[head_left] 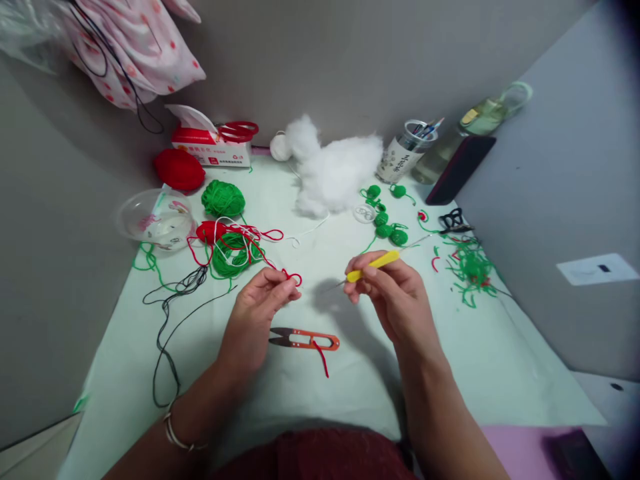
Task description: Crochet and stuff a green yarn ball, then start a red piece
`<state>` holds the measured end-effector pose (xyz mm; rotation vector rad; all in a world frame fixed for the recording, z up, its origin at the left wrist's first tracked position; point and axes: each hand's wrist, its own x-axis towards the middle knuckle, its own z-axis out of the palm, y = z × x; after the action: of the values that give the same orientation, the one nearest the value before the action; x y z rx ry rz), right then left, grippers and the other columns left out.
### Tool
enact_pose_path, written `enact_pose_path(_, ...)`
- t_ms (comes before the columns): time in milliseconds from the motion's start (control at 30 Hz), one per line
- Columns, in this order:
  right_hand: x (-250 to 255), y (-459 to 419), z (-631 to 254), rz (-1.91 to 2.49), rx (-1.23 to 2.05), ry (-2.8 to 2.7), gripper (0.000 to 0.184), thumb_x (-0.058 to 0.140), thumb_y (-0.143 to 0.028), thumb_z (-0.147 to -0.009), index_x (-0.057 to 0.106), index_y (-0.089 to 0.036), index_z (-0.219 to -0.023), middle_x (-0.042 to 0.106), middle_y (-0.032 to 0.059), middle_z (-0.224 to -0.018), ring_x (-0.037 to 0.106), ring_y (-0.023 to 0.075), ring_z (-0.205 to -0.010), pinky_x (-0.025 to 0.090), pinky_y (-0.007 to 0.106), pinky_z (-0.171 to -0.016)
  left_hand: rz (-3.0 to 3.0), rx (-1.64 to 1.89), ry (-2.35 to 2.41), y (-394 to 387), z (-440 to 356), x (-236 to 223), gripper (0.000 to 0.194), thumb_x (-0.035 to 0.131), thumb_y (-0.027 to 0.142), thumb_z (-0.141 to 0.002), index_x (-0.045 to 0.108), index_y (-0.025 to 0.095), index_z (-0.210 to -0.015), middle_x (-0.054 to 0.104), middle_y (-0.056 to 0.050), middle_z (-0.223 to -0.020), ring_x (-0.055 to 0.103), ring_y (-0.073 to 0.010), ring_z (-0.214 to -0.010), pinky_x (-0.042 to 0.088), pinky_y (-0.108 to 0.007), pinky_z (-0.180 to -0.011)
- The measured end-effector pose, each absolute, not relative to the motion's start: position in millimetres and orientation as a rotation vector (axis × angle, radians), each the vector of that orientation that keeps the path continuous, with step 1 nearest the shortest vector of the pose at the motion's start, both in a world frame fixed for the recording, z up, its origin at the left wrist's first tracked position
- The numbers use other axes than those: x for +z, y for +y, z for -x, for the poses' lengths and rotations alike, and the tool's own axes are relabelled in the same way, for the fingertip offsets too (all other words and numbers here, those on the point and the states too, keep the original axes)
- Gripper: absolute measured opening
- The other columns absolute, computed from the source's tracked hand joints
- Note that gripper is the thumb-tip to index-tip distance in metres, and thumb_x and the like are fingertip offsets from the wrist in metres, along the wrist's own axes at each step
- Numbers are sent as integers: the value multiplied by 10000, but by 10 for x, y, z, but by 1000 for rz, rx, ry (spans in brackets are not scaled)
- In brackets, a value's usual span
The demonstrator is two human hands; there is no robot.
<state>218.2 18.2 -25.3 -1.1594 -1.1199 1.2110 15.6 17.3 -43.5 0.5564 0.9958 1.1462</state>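
Observation:
My left hand [263, 303] pinches a strand of red yarn [296, 279], which makes a small loop past the fingertips. In my right hand [390, 287] is a crochet hook with a yellow handle [375, 265]; its thin metal tip points left toward the loop, apart from it. Below the hands, orange thread snips [303, 339] lie on the table, with a short red yarn piece [321, 360] across their handle. Beyond my left hand, the red strand runs back to a tangle of red, white and green yarn [233, 253].
White stuffing [340, 170] sits at the back, near a pen cup [400, 157] and a leaning phone [460, 170]. Several small green crocheted balls [383, 230] lie before it. Yarn scraps [473, 267] are at right. Left are a plastic bowl [165, 220], green yarn [223, 198] and black cord [167, 320].

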Motion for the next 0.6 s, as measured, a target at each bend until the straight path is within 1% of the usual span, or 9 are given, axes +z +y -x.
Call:
enact_pose_path(67,-217,149,-2129,1017,1352,-1007,93,683,-281,-956,760,-236,-929,730,24,-945,733,147,-709,585,267,-619,-606,1114,1000,145,-184,-432,183,865,296,-774,715,195,-747,691,40,-782,682,-103,-783,553,-213,-824)
enact_pose_path(167,-211,119,-2061,929,1379,-993,94,696,-261,-965,786,-236,-962,756,33,-971,764,154,-787,626,275,-708,-656,1073,1005,121,-203,-443,161,866,308,-783,745,202,-769,712,34,-793,695,-108,-800,553,-217,-833)
enact_pose_path(400,-243,70,-2059,880,1351,-1097,110,676,-226,-988,781,-254,-1001,750,23,-1023,752,146,-842,623,297,-826,-686,1062,1007,106,-180,-493,146,852,315,-810,754,210,-785,730,28,-798,710,-116,-782,550,-220,-804)
enact_pose_path(467,-237,54,-2060,900,1315,-1164,113,684,-215,-982,784,-260,-1006,740,25,-1038,733,146,-850,615,309,-836,-698,1081,1019,104,-178,-491,149,845,310,-818,747,206,-780,722,26,-805,706,-119,-777,550,-224,-801)
enact_pose_path(533,-221,38,-2052,952,1212,-1274,129,685,-210,-978,791,-262,-1029,731,38,-1040,716,162,-869,606,320,-807,-715,1103,1030,102,-176,-480,150,841,304,-821,737,203,-779,712,25,-811,704,-124,-779,549,-229,-801)
enact_pose_path(600,-200,21,-2033,1022,1075,-1432,150,675,-203,-980,793,-260,-1054,734,47,-993,704,182,-871,587,333,-767,-742,1117,1032,102,-174,-464,151,833,299,-825,730,200,-776,701,22,-810,699,-131,-784,548,-238,-808)
